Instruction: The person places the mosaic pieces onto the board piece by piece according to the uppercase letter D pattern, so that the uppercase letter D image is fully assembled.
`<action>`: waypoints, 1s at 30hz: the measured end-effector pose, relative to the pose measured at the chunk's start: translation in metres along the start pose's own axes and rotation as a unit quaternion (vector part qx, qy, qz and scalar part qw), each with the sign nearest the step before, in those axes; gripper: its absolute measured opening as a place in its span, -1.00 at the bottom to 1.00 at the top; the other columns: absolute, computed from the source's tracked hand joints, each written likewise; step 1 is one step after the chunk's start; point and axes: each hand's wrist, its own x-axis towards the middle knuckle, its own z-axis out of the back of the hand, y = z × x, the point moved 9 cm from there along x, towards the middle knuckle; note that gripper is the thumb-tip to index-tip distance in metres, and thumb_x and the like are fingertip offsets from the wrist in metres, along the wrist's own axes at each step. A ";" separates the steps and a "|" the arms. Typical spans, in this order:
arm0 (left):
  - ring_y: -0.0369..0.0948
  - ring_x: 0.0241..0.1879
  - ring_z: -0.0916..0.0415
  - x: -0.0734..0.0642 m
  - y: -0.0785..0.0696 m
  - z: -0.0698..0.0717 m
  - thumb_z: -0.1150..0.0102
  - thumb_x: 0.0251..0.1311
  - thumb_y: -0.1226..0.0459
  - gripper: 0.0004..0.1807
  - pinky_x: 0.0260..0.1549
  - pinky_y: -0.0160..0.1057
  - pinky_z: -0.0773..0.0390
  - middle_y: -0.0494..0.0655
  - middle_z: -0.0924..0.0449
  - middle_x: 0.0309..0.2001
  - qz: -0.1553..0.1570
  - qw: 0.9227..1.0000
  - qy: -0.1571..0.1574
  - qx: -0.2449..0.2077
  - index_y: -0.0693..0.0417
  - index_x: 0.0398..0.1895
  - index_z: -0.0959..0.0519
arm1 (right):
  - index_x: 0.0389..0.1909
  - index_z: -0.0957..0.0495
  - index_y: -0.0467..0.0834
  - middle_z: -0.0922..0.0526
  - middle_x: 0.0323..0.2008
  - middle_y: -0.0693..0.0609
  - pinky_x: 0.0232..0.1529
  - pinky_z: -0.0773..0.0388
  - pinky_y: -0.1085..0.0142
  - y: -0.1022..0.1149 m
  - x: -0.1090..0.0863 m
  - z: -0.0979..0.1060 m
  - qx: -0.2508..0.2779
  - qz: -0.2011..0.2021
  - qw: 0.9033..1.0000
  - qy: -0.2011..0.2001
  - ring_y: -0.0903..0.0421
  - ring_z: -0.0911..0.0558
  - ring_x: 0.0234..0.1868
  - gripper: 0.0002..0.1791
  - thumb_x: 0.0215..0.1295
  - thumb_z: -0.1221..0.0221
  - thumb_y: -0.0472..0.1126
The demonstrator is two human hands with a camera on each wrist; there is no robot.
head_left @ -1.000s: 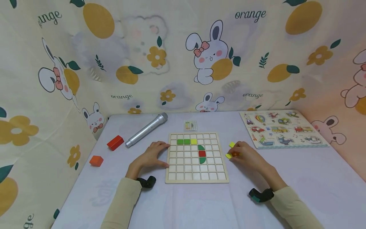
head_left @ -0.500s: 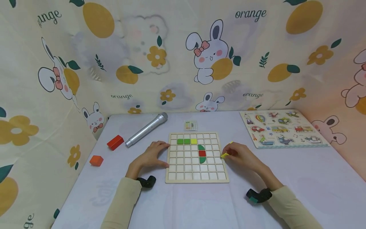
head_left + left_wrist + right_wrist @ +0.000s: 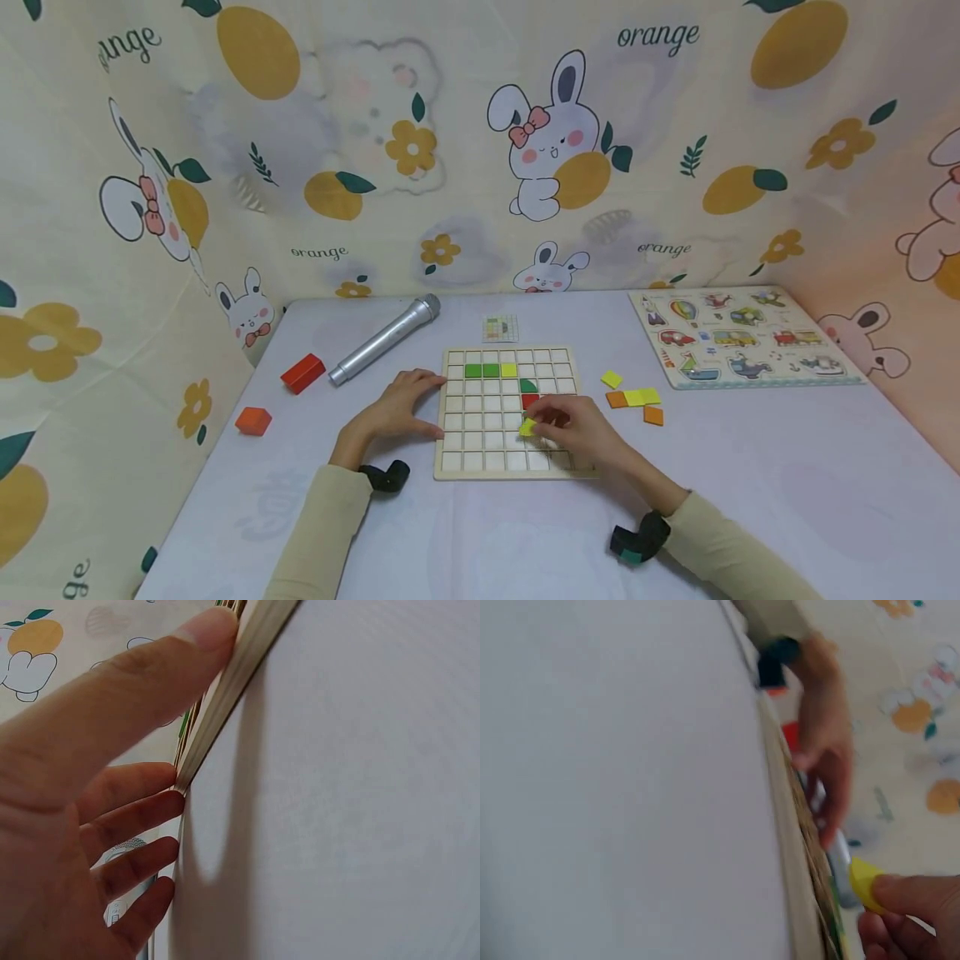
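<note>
- Head view, right of centre: pinching a yellow piece [image 3: 527, 428] between thumb and fingers of the right hand [image 3: 573, 425], over the lower right of the grid board [image 3: 472, 437]; cannot tell whether touching it.
- Left of centre: resting the left hand [image 3: 401, 408] unclenched, thumb and fingertips against the board's left edge.
- On the board, upper half: in a row, two green tiles [image 3: 491, 371] and a yellow tile [image 3: 508, 370]; lower right of these, a red tile [image 3: 530, 401].
- Right of the board: loose yellow tiles [image 3: 641, 397] and orange tiles [image 3: 653, 415].
- Left of the frame: near a microphone [image 3: 385, 340], a red block [image 3: 303, 374].
</note>
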 end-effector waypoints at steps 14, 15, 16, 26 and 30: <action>-0.01 0.31 -0.05 0.001 0.000 0.000 -0.46 -0.20 -0.03 -0.05 0.25 0.08 -0.16 0.00 -0.20 0.32 0.002 1.000 0.003 -0.005 -0.05 0.34 -0.27 | -0.26 -0.68 -0.05 -0.57 -0.35 0.21 -0.40 -0.48 0.48 0.013 0.000 -0.026 -0.104 0.039 0.994 -0.011 0.30 -0.46 -0.39 -0.84 0.09 -0.31 -0.27; -0.01 0.31 -0.05 0.000 0.000 0.000 -0.46 -0.20 -0.02 -0.05 0.26 0.07 -0.16 0.00 -0.19 0.32 0.002 1.000 0.003 -0.005 -0.05 0.34 -0.27 | -0.26 -0.68 -0.05 -0.57 -0.34 0.21 -0.40 -0.48 0.48 0.013 -0.001 -0.026 -0.113 0.041 0.993 -0.012 0.31 -0.46 -0.38 -0.83 0.09 -0.32 -0.26; -0.02 0.31 -0.05 0.000 -0.001 0.000 -0.46 -0.20 -0.02 -0.05 0.26 0.07 -0.16 0.00 -0.20 0.32 0.002 1.000 0.004 -0.004 -0.05 0.34 -0.27 | -0.26 -0.69 -0.04 -0.57 -0.34 0.21 -0.39 -0.48 0.48 0.014 0.000 -0.026 -0.122 0.044 0.991 -0.013 0.32 -0.46 -0.38 -0.83 0.09 -0.32 -0.25; -0.02 0.31 -0.05 0.000 0.000 -0.001 -0.46 -0.20 -0.01 -0.06 0.26 0.07 -0.16 -0.01 -0.20 0.32 0.003 1.000 0.005 -0.002 -0.05 0.34 -0.28 | -0.31 -0.73 -0.05 -0.56 -0.33 0.16 -0.34 -0.48 0.48 0.027 -0.002 -0.027 -0.215 0.101 0.971 -0.011 0.28 -0.46 -0.29 -0.81 -0.02 -0.40 -0.20; -0.02 0.31 -0.05 0.000 0.000 -0.001 -0.46 -0.19 -0.02 -0.06 0.25 0.08 -0.16 0.00 -0.20 0.31 0.001 1.000 0.004 -0.002 -0.05 0.34 -0.28 | -0.31 -0.72 -0.06 -0.58 -0.34 0.16 -0.32 -0.50 0.49 0.029 -0.002 -0.027 -0.218 0.110 0.970 -0.008 0.28 -0.48 -0.29 -0.82 -0.01 -0.39 -0.22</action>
